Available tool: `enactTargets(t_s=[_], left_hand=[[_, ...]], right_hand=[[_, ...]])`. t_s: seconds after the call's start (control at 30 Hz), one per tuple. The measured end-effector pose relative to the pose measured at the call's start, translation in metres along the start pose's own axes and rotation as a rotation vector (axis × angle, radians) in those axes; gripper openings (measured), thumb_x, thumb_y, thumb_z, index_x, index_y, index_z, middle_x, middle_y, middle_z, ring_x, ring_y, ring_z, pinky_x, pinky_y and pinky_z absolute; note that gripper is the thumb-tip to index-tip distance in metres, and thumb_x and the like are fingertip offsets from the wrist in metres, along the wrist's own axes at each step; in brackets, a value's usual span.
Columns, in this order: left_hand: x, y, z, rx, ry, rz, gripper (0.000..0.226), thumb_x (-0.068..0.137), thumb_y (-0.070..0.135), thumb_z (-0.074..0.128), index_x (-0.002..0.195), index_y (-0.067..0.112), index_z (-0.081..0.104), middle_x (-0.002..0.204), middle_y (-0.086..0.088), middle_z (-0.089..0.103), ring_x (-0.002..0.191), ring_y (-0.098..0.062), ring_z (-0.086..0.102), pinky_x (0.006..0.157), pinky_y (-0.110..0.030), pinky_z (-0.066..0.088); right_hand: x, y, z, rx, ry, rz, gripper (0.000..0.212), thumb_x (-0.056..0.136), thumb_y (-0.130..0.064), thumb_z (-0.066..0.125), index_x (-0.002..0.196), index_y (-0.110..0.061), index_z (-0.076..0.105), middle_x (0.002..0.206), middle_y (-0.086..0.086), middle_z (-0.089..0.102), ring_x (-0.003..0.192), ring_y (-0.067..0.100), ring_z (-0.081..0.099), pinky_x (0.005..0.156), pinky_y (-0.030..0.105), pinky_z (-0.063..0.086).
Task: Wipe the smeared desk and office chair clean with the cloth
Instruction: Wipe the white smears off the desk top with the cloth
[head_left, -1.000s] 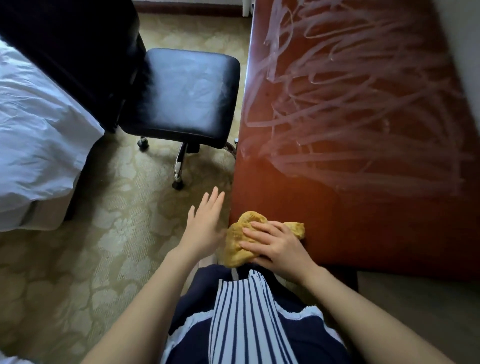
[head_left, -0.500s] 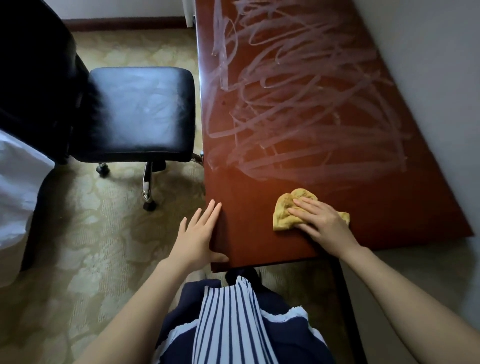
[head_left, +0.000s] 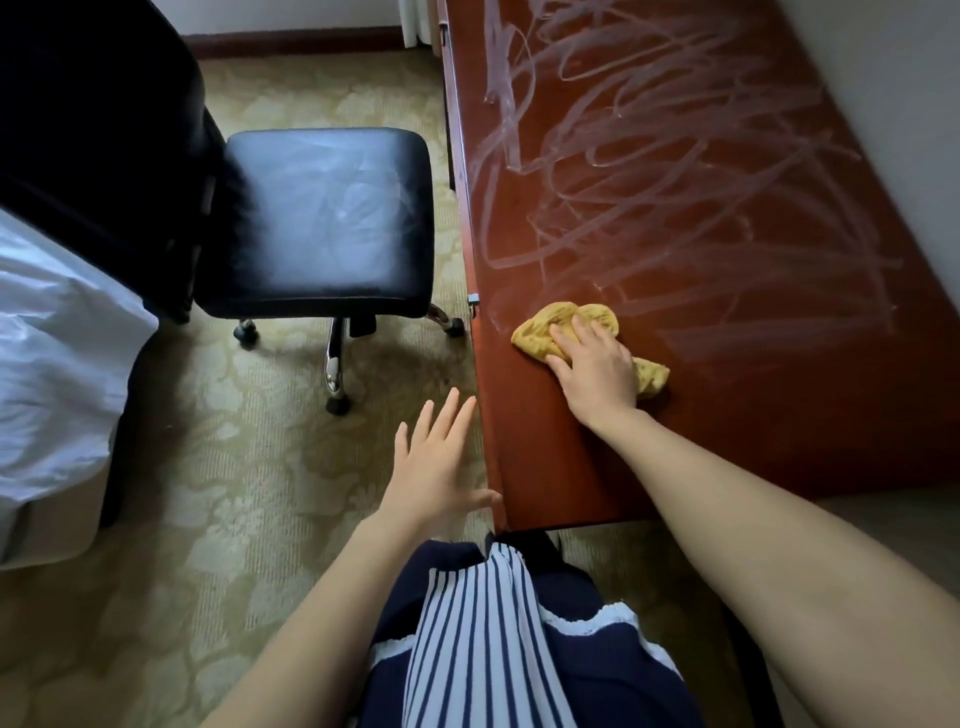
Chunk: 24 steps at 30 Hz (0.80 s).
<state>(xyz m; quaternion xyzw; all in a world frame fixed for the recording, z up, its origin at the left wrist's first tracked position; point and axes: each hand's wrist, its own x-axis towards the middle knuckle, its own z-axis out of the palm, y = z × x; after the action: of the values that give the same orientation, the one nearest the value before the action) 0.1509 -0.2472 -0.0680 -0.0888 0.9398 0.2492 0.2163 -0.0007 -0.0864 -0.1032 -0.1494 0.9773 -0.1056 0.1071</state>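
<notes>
Near desk (head_left: 727, 415) edge, right hand (head_left: 597, 369) presses cloth (head_left: 545, 325); left hand (head_left: 434, 467) maybe touching.

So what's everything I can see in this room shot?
reddish-brown wooden desk: one, right side.
pale smears: many, whitish, across the desk top.
crumpled yellow cloth: one, on the desk's near part.
black padded office chair: one, left of the desk, seat smeared.
white bed linen: one, far left.
patterned beige carpet: one, floor.
striped navy-and-white garment: one, bottom centre.
left grip: bare hand, open, beside the desk's near corner.
right grip: bare hand, pressing the cloth.
</notes>
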Motion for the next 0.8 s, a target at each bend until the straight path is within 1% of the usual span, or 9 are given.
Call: enactTargets(t_s=[0.1,0.17,0.3,0.37,0.47,0.53,0.67,0.73,0.8], left_hand=[[0.004,-0.003,-0.007,-0.01,-0.003,0.029,0.107,0.079,0.044,0.07,0.152,0.023,-0.005,0.159,0.004,-0.014,0.146,-0.02,-0.013,0.116,-0.046,-0.006],[0.008,-0.004,-0.01,-0.027,0.009,0.072,0.103,0.082,0.039,0.069,0.152,0.022,-0.004,0.159,0.003,-0.012,0.147,-0.02,-0.009,0.116,-0.046,-0.004],[0.021,0.004,-0.007,-0.251,0.125,0.16,0.086,0.087,0.027,0.065,0.152,0.016,0.01,0.16,-0.003,0.006,0.146,-0.018,0.009,0.118,-0.045,0.012],[0.026,0.016,-0.004,-0.312,0.124,0.16,0.079,0.089,0.024,0.062,0.151,0.013,0.015,0.159,-0.006,0.009,0.146,-0.02,0.01,0.118,-0.043,0.016],[0.029,0.037,0.008,-0.227,0.057,0.191,0.073,0.093,0.026,0.055,0.151,0.016,0.013,0.16,-0.004,0.004,0.147,-0.021,0.002,0.119,-0.044,0.005],[0.029,0.049,0.013,-0.169,0.023,0.201,0.071,0.094,0.027,0.052,0.152,0.018,0.012,0.16,-0.001,0.0,0.147,-0.02,-0.004,0.116,-0.046,-0.002],[0.033,0.067,0.022,-0.103,0.023,0.18,0.069,0.095,0.033,0.051,0.151,0.017,0.014,0.16,-0.003,-0.001,0.147,-0.022,-0.006,0.116,-0.047,0.0],[0.039,0.079,0.027,-0.069,0.025,0.151,0.071,0.094,0.031,0.053,0.151,0.016,0.014,0.16,-0.005,-0.002,0.146,-0.024,-0.007,0.117,-0.046,0.001],[0.046,0.096,0.032,-0.068,0.029,0.125,0.072,0.094,0.03,0.054,0.151,0.016,0.013,0.16,-0.005,-0.003,0.146,-0.025,-0.009,0.117,-0.046,0.0]], right_hand=[[-0.02,-0.02,0.011,0.028,0.024,-0.059,0.045,0.099,-0.042,0.042,0.143,-0.031,0.04,0.154,-0.002,0.029,0.143,0.019,0.02,0.111,0.035,0.018],[-0.041,-0.029,0.019,0.074,0.058,-0.088,0.043,0.097,-0.04,0.047,0.139,-0.032,0.046,0.151,-0.003,0.035,0.141,0.019,0.026,0.11,0.035,0.02],[-0.089,-0.033,0.033,0.171,0.161,-0.088,0.041,0.086,-0.029,0.067,0.126,-0.029,0.061,0.137,-0.002,0.054,0.128,0.023,0.046,0.104,0.042,0.033],[-0.108,-0.03,0.038,0.191,0.171,-0.077,0.042,0.081,-0.024,0.073,0.122,-0.028,0.064,0.133,-0.003,0.057,0.125,0.022,0.05,0.101,0.043,0.037],[-0.131,-0.021,0.04,0.202,0.178,-0.061,0.04,0.079,-0.018,0.075,0.118,-0.022,0.067,0.133,-0.003,0.057,0.125,0.021,0.05,0.102,0.044,0.036],[-0.142,-0.007,0.038,0.204,0.192,-0.075,0.041,0.079,-0.017,0.074,0.119,-0.02,0.066,0.134,-0.004,0.057,0.125,0.02,0.049,0.103,0.041,0.034],[-0.158,0.042,0.029,0.194,0.203,-0.096,0.047,0.077,-0.016,0.077,0.121,-0.024,0.065,0.13,-0.003,0.059,0.121,0.017,0.051,0.1,0.033,0.034],[-0.159,0.075,0.023,0.2,0.23,-0.073,0.049,0.076,-0.016,0.078,0.122,-0.023,0.064,0.129,-0.002,0.06,0.119,0.017,0.051,0.098,0.033,0.038],[-0.156,0.114,0.015,0.199,0.278,-0.038,0.05,0.075,-0.014,0.079,0.122,-0.022,0.064,0.128,0.0,0.061,0.118,0.017,0.048,0.096,0.037,0.041]])
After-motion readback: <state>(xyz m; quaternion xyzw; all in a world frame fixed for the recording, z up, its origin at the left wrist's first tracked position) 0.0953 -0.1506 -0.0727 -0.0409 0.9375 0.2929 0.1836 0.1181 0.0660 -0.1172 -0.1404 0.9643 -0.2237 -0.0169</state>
